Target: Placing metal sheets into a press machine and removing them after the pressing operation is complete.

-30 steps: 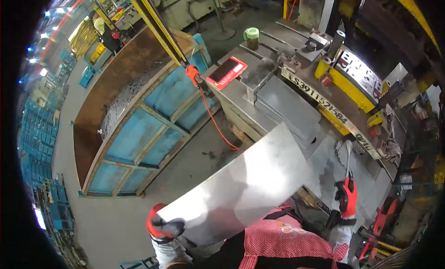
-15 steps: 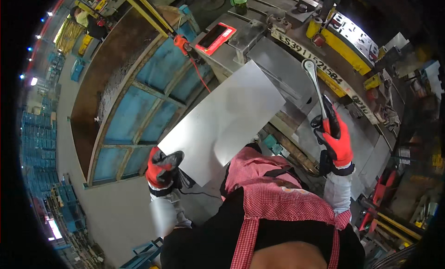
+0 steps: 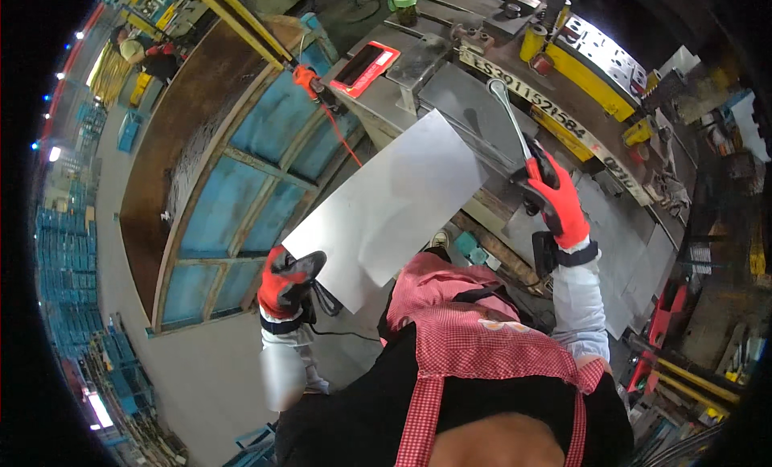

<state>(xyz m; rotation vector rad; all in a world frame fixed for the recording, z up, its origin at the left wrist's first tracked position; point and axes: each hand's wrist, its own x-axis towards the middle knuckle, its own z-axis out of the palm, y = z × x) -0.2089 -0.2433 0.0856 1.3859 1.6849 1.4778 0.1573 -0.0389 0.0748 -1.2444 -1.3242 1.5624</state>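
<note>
My left hand point(image 3: 288, 283), in a red and black glove, is closed on the near left corner of a flat rectangular metal sheet point(image 3: 394, 201). The bright grey sheet is tilted, with its far end next to the bench edge. In my right hand point(image 3: 561, 205), gloved alike, is a silver tool point(image 3: 512, 123) with a round head and a red handle, shaped like a ratchet wrench. Its head points up and left, over the machine bed. The sheet and the tool look apart from each other.
A blue-panelled bin point(image 3: 221, 205) with a rusty inside stands at the left. Ahead are the machine bed point(image 3: 458, 93), a red-framed dark tablet-like thing point(image 3: 366, 69) and a green-lidded jar point(image 3: 404, 8). More grey sheets point(image 3: 615, 246) lie at the right. A person point(image 3: 149, 57) is far left.
My right hand has moved left with the tool, and the tool's head has come further left and away from me. My left hand keeps its hold on the sheet, which has barely shifted.
</note>
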